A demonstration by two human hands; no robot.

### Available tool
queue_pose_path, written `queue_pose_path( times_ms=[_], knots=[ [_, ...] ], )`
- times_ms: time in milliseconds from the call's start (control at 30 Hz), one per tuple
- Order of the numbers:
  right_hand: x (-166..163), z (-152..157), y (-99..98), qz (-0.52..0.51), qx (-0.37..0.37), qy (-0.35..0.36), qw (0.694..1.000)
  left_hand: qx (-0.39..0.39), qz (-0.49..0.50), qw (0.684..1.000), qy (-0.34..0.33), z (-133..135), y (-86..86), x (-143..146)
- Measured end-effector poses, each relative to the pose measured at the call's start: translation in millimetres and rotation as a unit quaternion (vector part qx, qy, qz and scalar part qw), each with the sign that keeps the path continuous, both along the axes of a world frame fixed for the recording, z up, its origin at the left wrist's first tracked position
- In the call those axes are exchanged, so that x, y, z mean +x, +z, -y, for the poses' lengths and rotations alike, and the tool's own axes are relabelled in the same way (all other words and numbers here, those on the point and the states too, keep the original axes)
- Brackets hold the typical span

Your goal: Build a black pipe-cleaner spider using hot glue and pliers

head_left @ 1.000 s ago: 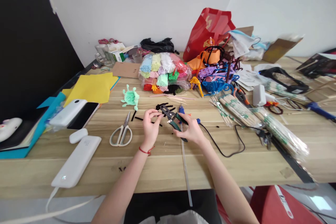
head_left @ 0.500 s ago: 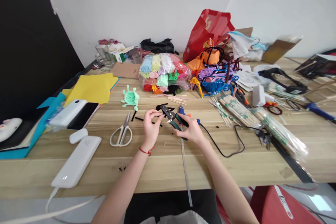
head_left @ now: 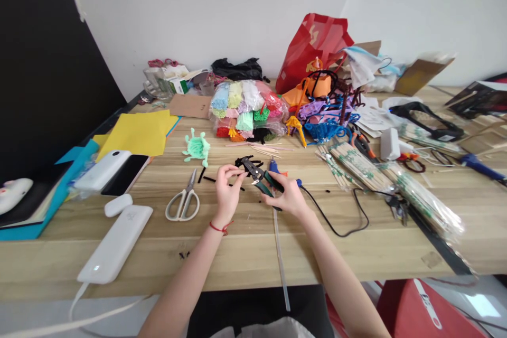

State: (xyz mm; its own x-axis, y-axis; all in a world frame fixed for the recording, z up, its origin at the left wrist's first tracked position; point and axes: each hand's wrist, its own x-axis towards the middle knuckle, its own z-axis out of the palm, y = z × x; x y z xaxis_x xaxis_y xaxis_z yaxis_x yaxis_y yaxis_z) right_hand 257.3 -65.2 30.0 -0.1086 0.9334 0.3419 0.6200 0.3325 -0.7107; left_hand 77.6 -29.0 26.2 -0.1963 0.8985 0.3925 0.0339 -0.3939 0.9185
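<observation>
My right hand [head_left: 290, 195] is wrapped round the dark green handles of wire strippers [head_left: 256, 173], their black jaws pointing up and left. Beside the jaws, my left hand [head_left: 228, 190] is closed in a pinch, thumb against forefinger; what lies between the fingertips is too small to make out. Just beyond the jaws is a cluster of black pipe cleaner pieces [head_left: 240, 161], partly covered by the tool. A blue glue gun [head_left: 273, 166] lies behind my right hand, a clear glue stick [head_left: 280, 259] running from it toward me. White-handled scissors [head_left: 182, 202] rest left of my left hand.
A mint-green pipe cleaner figure [head_left: 197, 148] sits behind the scissors. Bagged bundles of coloured pipe cleaners [head_left: 247, 108] stand at the back. Wrapped wooden sticks [head_left: 360, 166] lie right, near the glue gun's black cord [head_left: 336, 233]. A white power bank [head_left: 114, 245] is at left.
Almost nothing differs. Both hands and the wire strippers stay in the same place, with only a very slight shift.
</observation>
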Motion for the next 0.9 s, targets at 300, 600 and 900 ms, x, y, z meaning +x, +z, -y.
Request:
queue_pose_path(
  times_ms=[300, 600, 900],
  knots=[
    [0.0, 1.9, 1.2, 0.015, 0.013, -0.013, 1.0, -0.021, 0.021, 1.0, 0.007, -2.7, -1.8, -0.8],
    [0.4, 0.4, -1.7, 0.01, -0.003, 0.0, 1.0, 0.007, -0.017, 1.0, 0.003, -1.2, -0.6, -2.4],
    [1.2, 0.8, 2.0, -0.005, -0.003, 0.012, 1.0, 0.004, -0.017, 1.0, 0.007, -1.2, 0.4, -3.4]
  ],
)
